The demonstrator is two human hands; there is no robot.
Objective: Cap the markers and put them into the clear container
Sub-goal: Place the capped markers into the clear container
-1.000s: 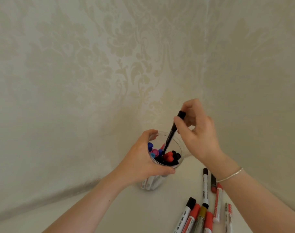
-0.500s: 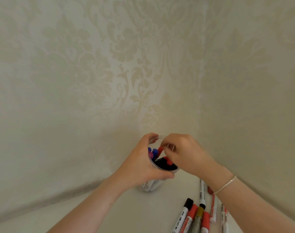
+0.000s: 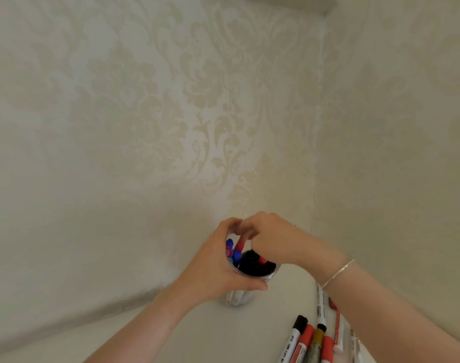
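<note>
We steady the clear container [image 3: 243, 297] with our left hand [image 3: 218, 268], whose grip is wrapped around its upper wall, thumb along the near rim. The container is a transparent round cup standing upright on the white surface [image 3: 202, 334] in the corner of two walls covered with cream damask wallpaper [image 3: 197, 100]. It holds a dense bundle of capped markers [image 3: 252, 265], ends up: mostly black caps, a few red, with blue and pink ones at the left side. Pale barrels show through the lower wall.

Our right hand [image 3: 278, 242] reaches over the mouth of the container, fingers curled down among the marker tops; we cannot tell whether this grip is grasping a marker or released. A thin silver bracelet [image 3: 339, 272] circles the right wrist.

Loose markers [image 3: 312, 339] lie on the surface near the container, below the right forearm: white cylindrical barrels with black, red and gold caps, lying side by side.
</note>
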